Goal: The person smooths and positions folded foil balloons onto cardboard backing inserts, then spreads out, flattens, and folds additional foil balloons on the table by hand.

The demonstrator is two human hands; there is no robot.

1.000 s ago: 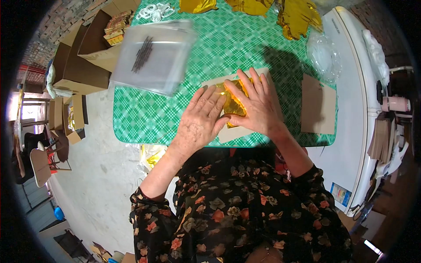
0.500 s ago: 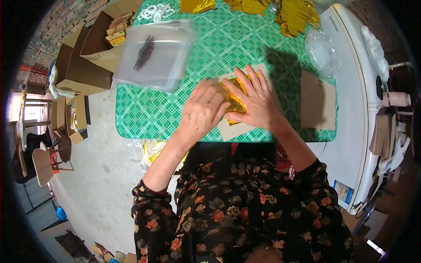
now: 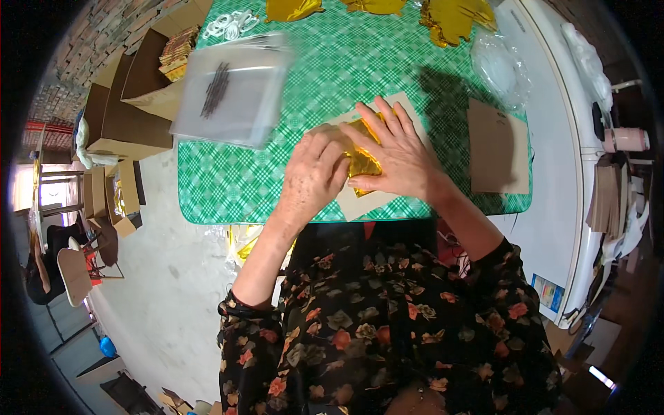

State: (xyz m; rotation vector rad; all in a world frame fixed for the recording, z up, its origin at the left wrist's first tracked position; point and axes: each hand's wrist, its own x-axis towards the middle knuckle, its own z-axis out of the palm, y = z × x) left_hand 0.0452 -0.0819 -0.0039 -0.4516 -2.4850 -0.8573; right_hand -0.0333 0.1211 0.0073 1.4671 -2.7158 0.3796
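Note:
A piece of shiny gold foil (image 3: 362, 164) lies on a beige card (image 3: 377, 203) near the front edge of the table. My right hand (image 3: 404, 155) is pressed flat on the foil and card, its fingers spread. At the foil's left side, my left hand (image 3: 309, 173) has its fingers curled in and closed around the edge. Its fingertips are slightly blurred, and both hands cover much of the foil.
The table has a green checked cover (image 3: 332, 76). Left of my hands lies a stack of clear plastic sleeves (image 3: 238, 104); to the right is another beige card (image 3: 498, 152). White rings (image 3: 232, 24), gold foil pieces (image 3: 456, 19) and a clear plastic bag (image 3: 501, 72) lie farther off. Cardboard boxes (image 3: 131, 117) stand at left.
The whole view has shifted slightly, so the table things sit a little farther left. My left hand remains at the foil's edge with small finger movement; my right hand stays flat on it.

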